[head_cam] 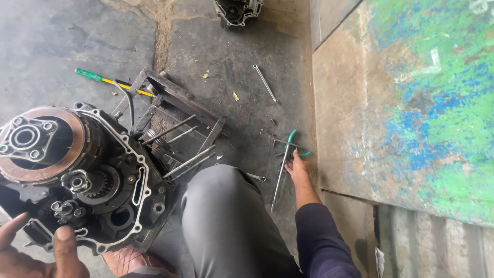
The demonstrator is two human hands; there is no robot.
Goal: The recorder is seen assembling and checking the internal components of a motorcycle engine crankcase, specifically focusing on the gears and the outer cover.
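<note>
While the left hand (36,252) rests open against the lower edge of the engine case (77,175), thumb raised and nothing gripped, the right hand (297,166) reaches out to the floor (247,92), fingers spread on the green-handled pliers (294,144) just ahead of it; whether they have closed around the handles cannot be told. By judgement, the step in hand is fetching a tool for the opened engine, and the next move calls for a firm grip on the handles before lifting. Count: one engine case beside the left hand, one second engine part (237,10) far ahead, one pliers, one long rod (280,177) beside the right hand, one spanner (264,82) beyond it, one green-and-yellow screwdriver (105,80).
</note>
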